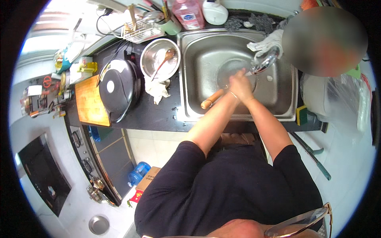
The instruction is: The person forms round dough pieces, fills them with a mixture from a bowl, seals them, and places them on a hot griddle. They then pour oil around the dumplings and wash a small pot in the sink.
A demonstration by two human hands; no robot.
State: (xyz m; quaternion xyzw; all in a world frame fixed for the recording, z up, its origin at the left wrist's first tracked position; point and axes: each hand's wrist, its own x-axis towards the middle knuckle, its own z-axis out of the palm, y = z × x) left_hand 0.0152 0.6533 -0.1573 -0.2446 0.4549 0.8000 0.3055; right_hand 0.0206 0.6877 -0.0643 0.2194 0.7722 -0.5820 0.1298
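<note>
My two hands meet over the steel sink (188,79), close below the chrome faucet (266,62). My right hand (241,82) overlaps my left hand (227,84), whose wrist wears a thin bracelet. The fingers are smeared and partly hidden, so I cannot tell whether they grip anything. Beside my left wrist a wooden handle (212,99) slants toward the sink's near left side; what it belongs to is hidden by my hands. Under and behind my hands shows a round greyish shape (228,67), too unclear to name. A white cloth or glove (266,44) drapes by the faucet.
Left of the sink stand a metal bowl (147,59) with a brown spoon, a crumpled white cloth (158,92), a black round appliance (117,89) and a cutting board (91,101). A pink bottle (189,16) stands behind. A sponge (301,115) sits at the right rim.
</note>
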